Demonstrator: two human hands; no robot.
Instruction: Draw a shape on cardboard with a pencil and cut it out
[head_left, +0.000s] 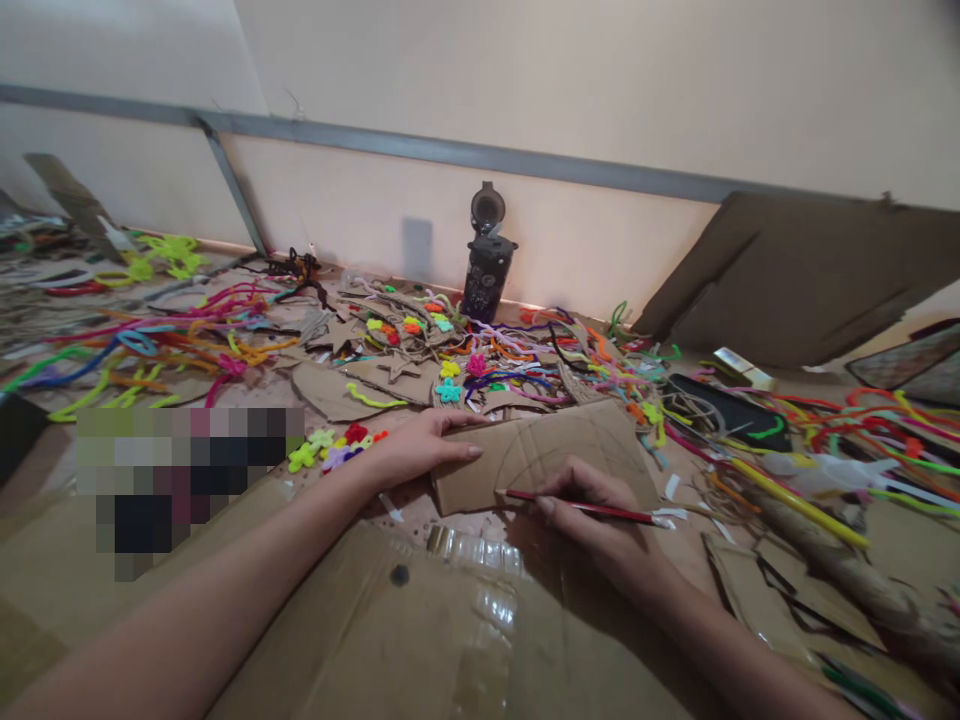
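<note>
In front of me lies a piece of cardboard (540,440), slightly tilted, with a curved pencil line drawn on it. My left hand (424,440) holds its upper left edge, thumb on the face and fingers along the top. A red pencil (615,513) is pinched in my right hand (589,500), its tip touching the cardboard near the lower edge. Beneath my wrists is a larger cardboard sheet (360,620) with shiny clear tape. Small felt-like flowers (322,448) in yellow, red and purple sit left of the piece, beside my left forearm.
Colourful pipe cleaners (247,300) and cardboard scraps spread across the surface. A dark tumbler (487,275) with its lid up stands at the back. Rightward are a black tray (727,410), a glue gun-like clear item (825,470), a cardboard tube (817,540) and a leaning cardboard panel (795,280).
</note>
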